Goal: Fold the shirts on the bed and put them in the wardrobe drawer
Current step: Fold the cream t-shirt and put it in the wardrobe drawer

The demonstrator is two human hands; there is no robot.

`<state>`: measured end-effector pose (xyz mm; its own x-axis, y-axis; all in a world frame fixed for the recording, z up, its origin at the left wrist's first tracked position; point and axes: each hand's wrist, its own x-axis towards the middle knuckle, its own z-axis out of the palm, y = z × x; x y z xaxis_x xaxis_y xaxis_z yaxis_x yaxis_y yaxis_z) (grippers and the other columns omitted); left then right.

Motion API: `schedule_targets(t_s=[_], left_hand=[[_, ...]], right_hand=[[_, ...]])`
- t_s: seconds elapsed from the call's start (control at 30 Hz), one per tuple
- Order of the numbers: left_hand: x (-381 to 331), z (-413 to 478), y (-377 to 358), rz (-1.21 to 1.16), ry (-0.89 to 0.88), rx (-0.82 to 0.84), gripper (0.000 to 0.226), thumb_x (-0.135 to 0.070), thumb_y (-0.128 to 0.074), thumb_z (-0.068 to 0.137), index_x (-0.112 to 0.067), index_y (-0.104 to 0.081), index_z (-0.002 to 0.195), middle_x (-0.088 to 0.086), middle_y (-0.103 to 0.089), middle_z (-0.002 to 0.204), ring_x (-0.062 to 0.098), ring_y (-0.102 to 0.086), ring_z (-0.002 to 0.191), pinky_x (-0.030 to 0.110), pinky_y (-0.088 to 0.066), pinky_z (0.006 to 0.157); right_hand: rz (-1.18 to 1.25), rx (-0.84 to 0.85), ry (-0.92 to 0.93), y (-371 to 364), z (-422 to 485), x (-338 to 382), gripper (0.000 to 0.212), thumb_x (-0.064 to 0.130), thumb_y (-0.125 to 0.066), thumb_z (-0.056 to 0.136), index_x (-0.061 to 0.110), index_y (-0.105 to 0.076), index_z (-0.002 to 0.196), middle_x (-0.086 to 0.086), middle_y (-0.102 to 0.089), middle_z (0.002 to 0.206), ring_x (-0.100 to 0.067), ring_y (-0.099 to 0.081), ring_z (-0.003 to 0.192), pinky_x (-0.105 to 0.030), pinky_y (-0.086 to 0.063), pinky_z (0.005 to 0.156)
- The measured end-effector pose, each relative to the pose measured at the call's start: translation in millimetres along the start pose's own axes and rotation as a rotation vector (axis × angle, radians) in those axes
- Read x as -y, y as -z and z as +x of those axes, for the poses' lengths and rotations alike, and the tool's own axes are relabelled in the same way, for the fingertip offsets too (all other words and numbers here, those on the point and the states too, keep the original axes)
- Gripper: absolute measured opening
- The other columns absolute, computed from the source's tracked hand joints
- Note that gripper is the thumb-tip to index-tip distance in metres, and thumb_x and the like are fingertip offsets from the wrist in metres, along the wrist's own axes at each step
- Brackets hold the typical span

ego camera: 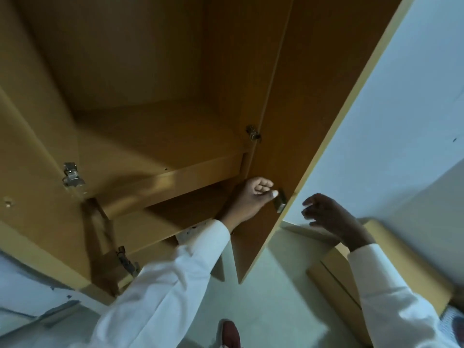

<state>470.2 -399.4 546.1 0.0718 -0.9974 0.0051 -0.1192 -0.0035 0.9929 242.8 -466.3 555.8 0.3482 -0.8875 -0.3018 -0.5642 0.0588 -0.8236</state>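
Your left hand (251, 197) is inside the open wardrobe, fingers curled into a fist and thumb stretched out to a small metal fitting (280, 201) near the edge of the right door. The thumb tip is at the fitting; the fingers hold nothing that can be seen. Your right hand (326, 217) hangs in the air on the far side of that door edge, fingers spread and loosely bent, touching nothing. Both arms are in white sleeves (175, 285).

The wardrobe (125, 71) fills most of the view, with its brown interior exposed. The right door (313, 96) stands open between your two hands; the left door (30, 172) is swung out at the left edge. A pale wall (414, 96) lies behind the right door, and a light floor (276, 297) below.

A shelf (170, 179) crosses the interior beside your left hand, with a lower compartment beneath it; whether that is the drawer cannot be told. A low wooden unit (334, 275) stands against the wall under your right forearm. Metal hinges sit on the left (72, 175) and right (253, 133) sides. A dark red shoe (231, 332) shows at the bottom.
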Motion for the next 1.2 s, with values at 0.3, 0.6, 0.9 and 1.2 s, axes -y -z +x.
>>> schedule_targets(t_s=[0.3,0.6,0.9,1.2], left_hand=[[-36,6,-34,0.392,-0.217,-0.149,0.05,-0.04,-0.059,0.094,-0.02,-0.045,0.137,0.007,-0.052,0.135,0.024,-0.057,0.115,0.042,-0.054,0.091],[-45,16,-18,0.466,-0.234,-0.131,0.048,-0.038,-0.054,0.097,-0.019,-0.045,0.14,0.005,-0.053,0.138,0.022,-0.056,0.121,0.035,-0.052,0.093],[-47,22,-36,0.553,-0.251,-0.296,0.057,-0.049,-0.059,0.091,-0.017,-0.044,0.137,0.004,-0.055,0.134,0.023,-0.054,0.121,0.036,-0.048,0.099],[-44,10,7,0.52,-0.273,-0.518,0.036,-0.044,-0.064,0.084,-0.021,-0.057,0.111,-0.006,-0.065,0.098,0.012,-0.061,0.084,0.027,-0.054,0.073]], right_hand=[[-0.304,0.042,0.259,-46,-7,42,0.024,-0.004,-0.053,0.091,0.014,-0.069,0.089,0.003,-0.068,0.081,-0.002,-0.064,0.073,-0.024,-0.054,0.071],[-0.255,-0.338,0.241,-19,5,34,0.034,0.008,-0.054,0.096,0.019,-0.049,0.129,0.0,-0.06,0.12,-0.02,-0.064,0.104,-0.038,-0.055,0.089],[0.065,-0.134,0.344,-12,6,35,0.022,0.002,-0.051,0.097,0.014,-0.067,0.105,-0.005,-0.073,0.097,-0.02,-0.071,0.091,-0.049,-0.058,0.086],[0.02,-0.173,0.506,-31,30,73,0.026,0.013,-0.057,0.097,0.018,-0.069,0.119,-0.002,-0.072,0.102,-0.012,-0.07,0.086,-0.03,-0.06,0.075]])
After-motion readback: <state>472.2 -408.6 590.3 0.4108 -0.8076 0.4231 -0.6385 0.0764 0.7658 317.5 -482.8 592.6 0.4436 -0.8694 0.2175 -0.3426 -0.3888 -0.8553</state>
